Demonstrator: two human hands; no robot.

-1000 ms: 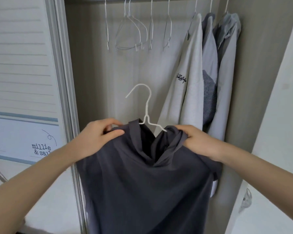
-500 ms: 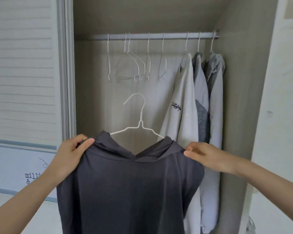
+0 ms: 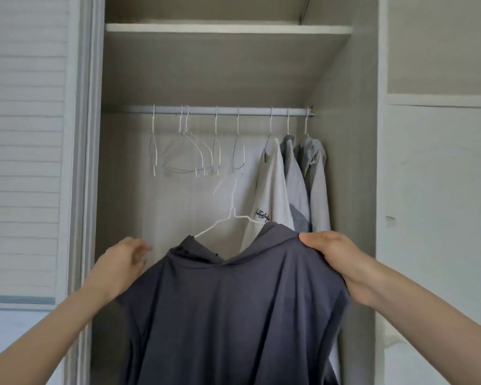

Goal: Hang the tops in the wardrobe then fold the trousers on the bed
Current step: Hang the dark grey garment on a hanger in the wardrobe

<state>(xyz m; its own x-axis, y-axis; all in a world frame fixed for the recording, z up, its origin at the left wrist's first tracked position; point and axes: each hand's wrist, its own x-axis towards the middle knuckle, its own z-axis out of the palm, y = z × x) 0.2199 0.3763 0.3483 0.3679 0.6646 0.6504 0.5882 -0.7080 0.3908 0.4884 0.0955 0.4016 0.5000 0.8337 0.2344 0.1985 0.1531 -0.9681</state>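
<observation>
The right hand pinches the dark top's right shoulder on its white hanger, in front of the wardrobe rail. The left hand is loose, gripping nothing. With 1 shoulder unsupported, the top could slide off the hanger.

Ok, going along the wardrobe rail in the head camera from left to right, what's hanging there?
Empty white wire hangers → cream top with dark script lettering → pale grey top → grey hooded top, nearest the right wall. The dark grey top on its own hanger is not on the rail yet.
</observation>
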